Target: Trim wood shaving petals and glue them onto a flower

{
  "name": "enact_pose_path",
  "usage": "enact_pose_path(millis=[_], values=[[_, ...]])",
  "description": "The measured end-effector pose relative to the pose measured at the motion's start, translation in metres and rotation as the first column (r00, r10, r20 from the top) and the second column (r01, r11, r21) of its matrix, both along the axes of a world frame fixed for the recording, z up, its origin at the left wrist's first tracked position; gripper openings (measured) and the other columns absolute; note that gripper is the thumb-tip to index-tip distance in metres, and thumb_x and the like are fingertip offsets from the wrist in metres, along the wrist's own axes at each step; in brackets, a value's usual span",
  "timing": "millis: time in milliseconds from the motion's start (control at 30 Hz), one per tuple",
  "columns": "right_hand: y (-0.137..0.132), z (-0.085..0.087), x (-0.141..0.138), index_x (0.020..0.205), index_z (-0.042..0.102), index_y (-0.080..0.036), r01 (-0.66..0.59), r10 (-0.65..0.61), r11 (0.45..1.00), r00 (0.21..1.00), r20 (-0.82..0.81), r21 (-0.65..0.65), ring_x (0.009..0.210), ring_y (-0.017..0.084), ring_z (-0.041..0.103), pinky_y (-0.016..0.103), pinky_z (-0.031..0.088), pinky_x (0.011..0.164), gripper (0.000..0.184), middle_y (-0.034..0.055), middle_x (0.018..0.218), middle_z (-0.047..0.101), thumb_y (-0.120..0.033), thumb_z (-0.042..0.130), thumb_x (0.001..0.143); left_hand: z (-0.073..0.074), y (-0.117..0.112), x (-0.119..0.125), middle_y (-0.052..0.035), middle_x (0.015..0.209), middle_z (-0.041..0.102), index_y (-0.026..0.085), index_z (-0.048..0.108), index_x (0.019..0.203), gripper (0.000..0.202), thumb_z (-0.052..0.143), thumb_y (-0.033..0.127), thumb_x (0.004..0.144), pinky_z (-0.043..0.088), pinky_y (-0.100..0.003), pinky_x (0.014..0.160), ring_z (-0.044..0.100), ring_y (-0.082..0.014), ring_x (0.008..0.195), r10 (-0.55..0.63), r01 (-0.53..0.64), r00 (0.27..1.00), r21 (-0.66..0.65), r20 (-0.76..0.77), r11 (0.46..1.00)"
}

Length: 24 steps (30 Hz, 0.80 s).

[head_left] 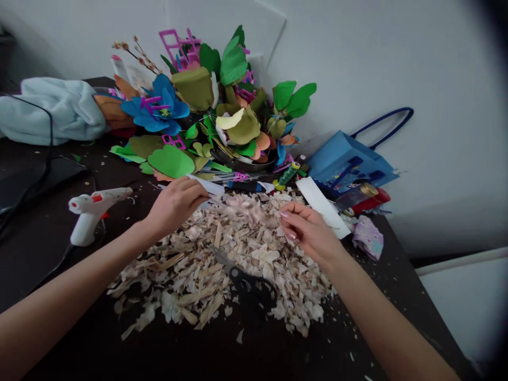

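Nearest, both forearms reach in from the bottom corners over a dark bench (59, 248). Black-handled scissors (251, 287) lie half buried in the near side of a broad pile of pale, dry flakes (206, 270), likely dropped there to stay within reach of either hand.

Just beyond, the left hand (177, 203) is closed around a white strip (210, 186), which sticks out past the thumb toward the middle. The right hand (307, 228) hovers over the far right of the pile with its fingers curled and the tips drawn together. A blurred pale piece (248, 207) sits between the two hands; I cannot tell whether the right hand grips it or only touches it.

To the left a white glue gun (92, 207) stands propped on its handle, nozzle raised off the bench, probably to keep the hot tip clear. To the right lie a white paper slip (323, 207), a crumpled lilac scrap (369, 239) and a red and gold cylinder (363, 197).

Farther back, a heap of paper flowers and leaves (222, 111) leans toward the wall, with a green spool (289, 173) at its foot, a blue bag (349, 161) to the right and a pale blue cloth (47, 111) at far left.

No brand, label or writing is readable anywhere.
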State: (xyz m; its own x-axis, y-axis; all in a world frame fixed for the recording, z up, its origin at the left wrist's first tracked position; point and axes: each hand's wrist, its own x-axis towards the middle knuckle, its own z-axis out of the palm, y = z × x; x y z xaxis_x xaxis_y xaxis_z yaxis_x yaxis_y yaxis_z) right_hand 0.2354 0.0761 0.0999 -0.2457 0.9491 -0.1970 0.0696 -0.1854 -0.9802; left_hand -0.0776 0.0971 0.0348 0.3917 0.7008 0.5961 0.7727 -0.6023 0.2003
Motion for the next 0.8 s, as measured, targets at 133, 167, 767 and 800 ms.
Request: enact_pose_path(millis=[133,167,767,800], values=[[-0.006,0.028,-0.010,0.080,0.066,-0.021,-0.210,0.175,0.964,0.963,0.206,0.163,0.051,0.009,0.037,0.027,0.026,0.048,0.011,-0.0047,0.061,0.049,-0.030,0.070,0.086,0.005,-0.033,0.009,-0.0074,0.094,0.077,0.020,0.069,0.099,0.023,0.046,0.014,0.101,0.045,-0.035,0.073,0.065,-0.0217,0.081,-0.309,0.319,0.948,0.202,-0.079,0.926],[-0.008,0.033,-0.014,0.080,0.066,-0.021,-0.263,0.213,0.945,0.945,0.248,0.194,0.053,0.009,0.039,0.026,0.028,0.049,0.010,-0.0041,0.063,0.051,-0.027,0.069,0.086,0.005,-0.040,0.010,-0.0075,0.098,0.077,0.020,0.069,0.102,0.024,0.045,0.014,0.102,0.045,-0.036,0.077,0.066,-0.0213,0.084,-0.363,0.375,0.927,0.211,-0.093,0.903],[-0.027,0.032,-0.052,0.079,0.062,-0.019,-0.793,0.568,0.590,0.539,0.622,0.149,0.066,0.011,0.051,0.026,0.039,0.064,0.012,-0.0011,0.077,0.060,-0.010,0.057,0.085,0.008,-0.072,0.023,-0.0049,0.099,0.081,0.016,0.072,0.100,0.021,0.052,0.011,0.100,0.049,-0.036,0.080,0.067,-0.0169,0.082,-0.517,0.566,0.824,0.393,-0.233,0.725],[-0.027,0.032,-0.053,0.079,0.061,-0.019,-0.807,0.574,0.570,0.525,0.629,0.153,0.067,0.011,0.051,0.026,0.039,0.065,0.014,-0.0012,0.078,0.060,-0.008,0.056,0.085,0.008,-0.072,0.023,-0.0045,0.099,0.081,0.016,0.072,0.099,0.021,0.052,0.012,0.100,0.049,-0.036,0.079,0.067,-0.0167,0.083,-0.519,0.568,0.822,0.394,-0.234,0.723]])
